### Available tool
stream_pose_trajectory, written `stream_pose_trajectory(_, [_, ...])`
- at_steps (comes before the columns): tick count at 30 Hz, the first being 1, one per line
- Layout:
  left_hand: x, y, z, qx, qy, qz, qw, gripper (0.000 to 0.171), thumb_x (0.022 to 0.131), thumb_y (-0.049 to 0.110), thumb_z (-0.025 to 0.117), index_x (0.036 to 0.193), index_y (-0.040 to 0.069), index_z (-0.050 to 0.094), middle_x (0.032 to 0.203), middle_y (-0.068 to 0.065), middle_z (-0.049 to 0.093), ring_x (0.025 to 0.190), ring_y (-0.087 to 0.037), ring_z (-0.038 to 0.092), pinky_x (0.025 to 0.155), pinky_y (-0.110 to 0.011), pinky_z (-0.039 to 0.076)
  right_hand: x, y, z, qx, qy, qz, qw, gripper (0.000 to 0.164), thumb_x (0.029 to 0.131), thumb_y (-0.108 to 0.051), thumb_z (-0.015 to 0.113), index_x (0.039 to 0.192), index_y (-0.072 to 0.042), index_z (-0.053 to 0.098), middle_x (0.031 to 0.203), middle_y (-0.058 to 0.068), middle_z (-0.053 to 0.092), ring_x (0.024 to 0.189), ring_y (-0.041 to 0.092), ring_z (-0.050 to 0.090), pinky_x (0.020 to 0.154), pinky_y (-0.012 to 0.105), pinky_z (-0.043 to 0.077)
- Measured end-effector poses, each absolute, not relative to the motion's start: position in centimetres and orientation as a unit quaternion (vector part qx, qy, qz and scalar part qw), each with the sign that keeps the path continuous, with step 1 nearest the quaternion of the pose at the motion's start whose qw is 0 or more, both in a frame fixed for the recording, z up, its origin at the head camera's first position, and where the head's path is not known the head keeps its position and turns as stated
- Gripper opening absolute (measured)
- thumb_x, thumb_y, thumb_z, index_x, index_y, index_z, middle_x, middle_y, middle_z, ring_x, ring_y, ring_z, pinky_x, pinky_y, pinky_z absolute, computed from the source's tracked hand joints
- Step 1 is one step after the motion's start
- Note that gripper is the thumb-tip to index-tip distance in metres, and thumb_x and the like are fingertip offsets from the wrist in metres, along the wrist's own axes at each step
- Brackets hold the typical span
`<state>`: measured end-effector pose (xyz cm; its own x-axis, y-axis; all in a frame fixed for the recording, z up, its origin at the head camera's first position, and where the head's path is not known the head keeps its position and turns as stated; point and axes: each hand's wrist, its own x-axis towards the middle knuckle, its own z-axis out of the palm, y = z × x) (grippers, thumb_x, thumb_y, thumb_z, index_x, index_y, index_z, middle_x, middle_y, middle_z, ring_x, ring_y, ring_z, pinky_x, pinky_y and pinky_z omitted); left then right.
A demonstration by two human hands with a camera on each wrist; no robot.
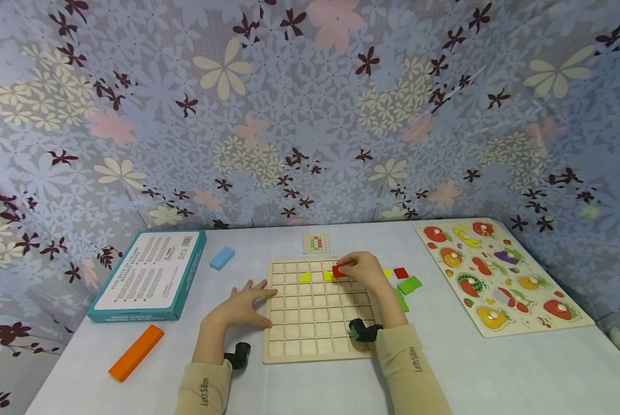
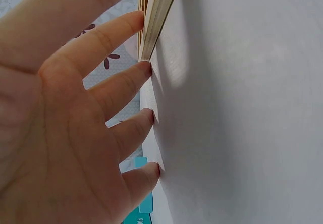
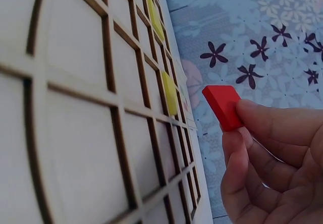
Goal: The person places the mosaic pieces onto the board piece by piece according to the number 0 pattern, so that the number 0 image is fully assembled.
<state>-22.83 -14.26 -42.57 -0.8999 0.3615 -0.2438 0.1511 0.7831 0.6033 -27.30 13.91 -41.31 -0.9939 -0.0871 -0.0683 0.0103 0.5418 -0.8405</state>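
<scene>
My right hand (image 1: 361, 270) pinches a red square tile (image 3: 223, 107) between thumb and fingertips, above the far part of a wooden grid board (image 1: 292, 316). In the right wrist view the red tile is off the board's surface. Two yellow tiles lie in grid cells: one yellow tile (image 1: 304, 277) toward the left, another yellow tile (image 1: 329, 276) right beside the held tile in the head view. My left hand (image 1: 242, 305) is spread at the board's left edge, its thumb and index finger at the rim. The other left fingertips rest on the table in the left wrist view.
A small pattern card (image 1: 316, 243) lies beyond the board. Right of it are a red tile (image 1: 401, 272), green tiles (image 1: 409, 285) and a fruit puzzle board (image 1: 502, 282). To the left are a teal box (image 1: 146, 276), a blue block (image 1: 222, 257) and an orange bar (image 1: 136, 353).
</scene>
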Motion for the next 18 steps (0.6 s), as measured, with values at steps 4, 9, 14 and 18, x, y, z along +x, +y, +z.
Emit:
stream_pose_trajectory(4, [-22.9,-14.3,-42.6,0.136,0.928,0.297,0.178,0.073,0.066,0.02,0.081,0.132,0.012,0.052,0.148,-0.017,0.028,0.138,-0.042,0.011,0.109,-0.062,-0.001,-27.4,13.4,-41.5,-0.022,0.881,-0.469,0.052,0.016,0.085,-0.007,0.063,0.099,0.0,0.068,0.094,0.014,0.067,0.081,0.023,0.063,0.072,0.035,0.053])
stream_pose_trajectory(9, [-22.9,-14.2,-42.6,0.132,0.929,0.295,0.181,0.073,0.066,0.02,0.081,0.133,0.012,0.052,0.149,-0.017,0.028,0.138,-0.042,0.01,0.109,-0.061,-0.001,-27.6,12.8,-42.0,-0.025,0.874,-0.481,0.059,0.015,0.084,-0.006,0.064,0.097,0.0,0.068,0.094,0.013,0.066,0.078,0.023,0.063,0.071,0.034,0.054])
stream_pose_trajectory(14, [-22.9,-14.2,-42.7,0.132,0.928,0.297,0.18,0.073,0.066,0.021,0.081,0.132,0.012,0.052,0.149,-0.016,0.029,0.138,-0.042,0.011,0.109,-0.062,-0.001,-27.8,11.9,-42.0,-0.031,0.877,-0.476,0.056,0.014,0.084,-0.007,0.064,0.096,-0.001,0.069,0.093,0.011,0.065,0.077,0.02,0.06,0.068,0.031,0.052])
stream_pose_trajectory(18, [-22.9,-14.2,-42.7,0.135,0.928,0.297,0.179,0.073,0.066,0.021,0.081,0.132,0.012,0.052,0.149,-0.016,0.029,0.138,-0.041,0.011,0.109,-0.061,-0.001,-28.0,11.4,-42.0,-0.041,0.885,-0.461,0.053,0.012,0.085,-0.007,0.063,0.095,-0.002,0.069,0.089,0.009,0.065,0.077,0.019,0.059,0.067,0.03,0.051])
